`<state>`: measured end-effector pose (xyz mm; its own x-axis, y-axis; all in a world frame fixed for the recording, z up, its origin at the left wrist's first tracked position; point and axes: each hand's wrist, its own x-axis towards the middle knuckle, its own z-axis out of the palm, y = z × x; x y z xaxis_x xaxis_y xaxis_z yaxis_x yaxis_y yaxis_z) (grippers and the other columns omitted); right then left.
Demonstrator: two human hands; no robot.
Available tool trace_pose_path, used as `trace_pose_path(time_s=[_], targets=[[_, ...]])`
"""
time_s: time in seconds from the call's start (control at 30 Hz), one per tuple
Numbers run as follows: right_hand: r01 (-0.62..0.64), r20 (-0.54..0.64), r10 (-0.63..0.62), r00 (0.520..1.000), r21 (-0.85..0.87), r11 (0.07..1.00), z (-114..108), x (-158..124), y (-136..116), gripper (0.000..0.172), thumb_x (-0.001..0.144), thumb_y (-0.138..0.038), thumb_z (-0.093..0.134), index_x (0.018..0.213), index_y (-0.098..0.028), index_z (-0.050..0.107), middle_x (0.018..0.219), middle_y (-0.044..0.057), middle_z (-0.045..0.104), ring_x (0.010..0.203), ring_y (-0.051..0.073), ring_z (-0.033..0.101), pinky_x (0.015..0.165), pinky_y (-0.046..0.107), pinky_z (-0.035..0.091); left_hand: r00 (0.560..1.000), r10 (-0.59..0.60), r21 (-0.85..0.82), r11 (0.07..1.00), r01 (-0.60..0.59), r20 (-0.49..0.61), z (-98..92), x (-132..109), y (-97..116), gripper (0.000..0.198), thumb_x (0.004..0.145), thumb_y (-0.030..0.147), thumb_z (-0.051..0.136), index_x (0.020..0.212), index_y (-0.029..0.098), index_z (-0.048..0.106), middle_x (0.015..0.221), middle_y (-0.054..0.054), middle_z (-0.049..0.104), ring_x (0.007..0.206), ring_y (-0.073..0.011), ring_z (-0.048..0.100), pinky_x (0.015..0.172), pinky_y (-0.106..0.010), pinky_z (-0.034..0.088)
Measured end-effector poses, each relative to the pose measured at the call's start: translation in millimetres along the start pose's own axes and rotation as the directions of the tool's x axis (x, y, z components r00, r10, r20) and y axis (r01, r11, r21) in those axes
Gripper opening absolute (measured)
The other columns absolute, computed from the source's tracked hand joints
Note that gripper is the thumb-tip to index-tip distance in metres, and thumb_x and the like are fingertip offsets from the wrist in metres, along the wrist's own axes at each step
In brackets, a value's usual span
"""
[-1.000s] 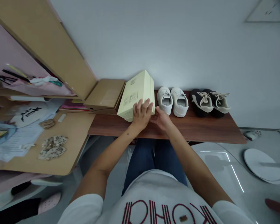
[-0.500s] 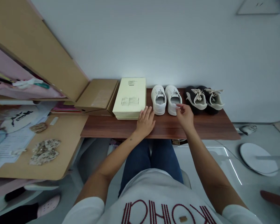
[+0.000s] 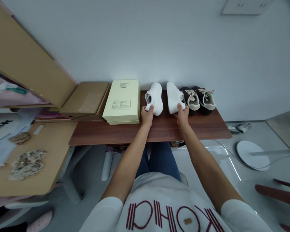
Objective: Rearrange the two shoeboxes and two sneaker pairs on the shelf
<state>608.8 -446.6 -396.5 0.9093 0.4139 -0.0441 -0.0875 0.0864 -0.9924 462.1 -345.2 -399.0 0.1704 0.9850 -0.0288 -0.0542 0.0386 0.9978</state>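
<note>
both arms (image 3: 200, 151) reach up from the lower frame
left hand (image 3: 147, 117) at mid-frame, right hand (image 3: 183, 116) right of centre, apart; fingers (image 3: 143, 113) seem bent in a pinch, tips partly hidden.

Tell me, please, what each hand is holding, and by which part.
The left hand holds one white shoe, the right hand the other shoe, each by the heel.

White shoes (image 3: 156, 96) now in fingers (image 3: 180, 109)
</note>
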Motion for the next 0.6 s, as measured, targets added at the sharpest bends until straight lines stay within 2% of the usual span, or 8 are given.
trace_pose_path(time_s=[0.07,0.17,0.23,0.37,0.43,0.5,0.57,0.6], targets=[[-0.112,0.017,0.110,0.994,0.185,0.976,-2.6,1.4,7.3,0.035,0.080,-0.050,0.061,0.100,-0.029,0.040,0.111,0.001,0.057,0.098,0.018,0.060,0.079,0.042,0.059,0.996,-0.083,-0.151,0.985,0.084,0.009,0.7,-3.6,-5.5,0.030,0.083,0.039,0.068,0.098,0.023,0.047,0.097,-0.003,0.060,0.087,-0.0162,0.062,0.067,-0.026,0.054],[-0.209,0.032,0.208,0.978,0.283,0.936,-5.5,1.4,18.2,0.032,0.079,-0.046,0.058,0.100,-0.030,0.039,0.112,0.000,0.056,0.096,0.016,0.059,0.077,0.041,0.060,0.990,-0.134,-0.210,0.968,0.140,0.043,0.7,-8.8,-10.8,0.033,0.082,0.034,0.069,0.104,0.024,0.047,0.111,-0.006,0.060,0.097,-0.0176,0.063,0.069,-0.027,0.056],[-0.207,0.041,0.203,0.978,0.259,0.944,-6.9,2.4,23.2,0.031,0.078,-0.045,0.055,0.100,-0.030,0.039,0.111,0.000,0.055,0.095,0.016,0.058,0.076,0.041,0.060,0.987,-0.138,-0.203,0.967,0.152,0.078,-1.1,-10.2,-12.0,0.030,0.084,0.032,0.066,0.106,0.024,0.047,0.119,-0.008,0.060,0.104,-0.0185,0.063,0.073,-0.028,0.057],[-0.148,0.097,0.138,0.986,0.103,0.984,-6.2,10.2,23.7,0.030,0.080,-0.047,0.045,0.104,-0.031,0.037,0.112,0.001,0.053,0.098,0.017,0.057,0.074,0.038,0.059,0.966,-0.164,-0.153,0.969,0.196,0.202,-4.5,-6.5,-9.5,0.027,0.090,0.029,0.059,0.113,0.025,0.045,0.134,-0.010,0.057,0.112,-0.0175,0.063,0.079,-0.030,0.058],[-0.160,0.117,0.153,0.981,0.050,0.986,-5.2,13.4,20.5,0.032,0.080,-0.045,0.044,0.107,-0.031,0.037,0.112,0.002,0.054,0.097,0.017,0.058,0.073,0.037,0.059,0.952,-0.191,-0.092,0.972,0.218,0.239,-4.4,-4.3,-6.7,0.031,0.093,0.031,0.056,0.120,0.025,0.043,0.141,-0.012,0.055,0.115,-0.0178,0.063,0.082,-0.032,0.059],[-0.177,0.109,0.178,0.978,-0.017,0.984,-7.7,11.7,17.7,0.037,0.080,-0.045,0.046,0.112,-0.030,0.038,0.113,0.004,0.054,0.093,0.018,0.060,0.070,0.037,0.059,0.964,-0.182,0.031,0.983,0.179,0.193,-4.2,-5.3,-3.9,0.039,0.094,0.035,0.055,0.129,0.025,0.039,0.146,-0.015,0.052,0.122,-0.0197,0.062,0.089,-0.035,0.058],[-0.154,0.100,0.168,0.981,-0.131,0.979,-17.4,4.0,16.2,0.045,0.080,-0.047,0.051,0.119,-0.029,0.038,0.112,0.005,0.056,0.085,0.018,0.062,0.068,0.036,0.059,0.991,-0.087,0.213,0.975,0.064,0.100,-5.4,-10.6,-1.5,0.051,0.093,0.037,0.057,0.137,0.022,0.037,0.150,-0.019,0.047,0.133,-0.0236,0.055,0.102,-0.040,0.052],[-0.099,0.116,0.124,0.985,-0.204,0.974,-25.7,-1.4,15.5,0.049,0.080,-0.048,0.054,0.122,-0.028,0.039,0.111,0.006,0.056,0.081,0.018,0.062,0.067,0.037,0.059,0.998,-0.017,0.309,0.951,-0.003,0.065,-6.9,-14.8,-0.3,0.056,0.092,0.038,0.058,0.141,0.020,0.035,0.153,-0.020,0.044,0.139,-0.0259,0.050,0.109,-0.043,0.047]])
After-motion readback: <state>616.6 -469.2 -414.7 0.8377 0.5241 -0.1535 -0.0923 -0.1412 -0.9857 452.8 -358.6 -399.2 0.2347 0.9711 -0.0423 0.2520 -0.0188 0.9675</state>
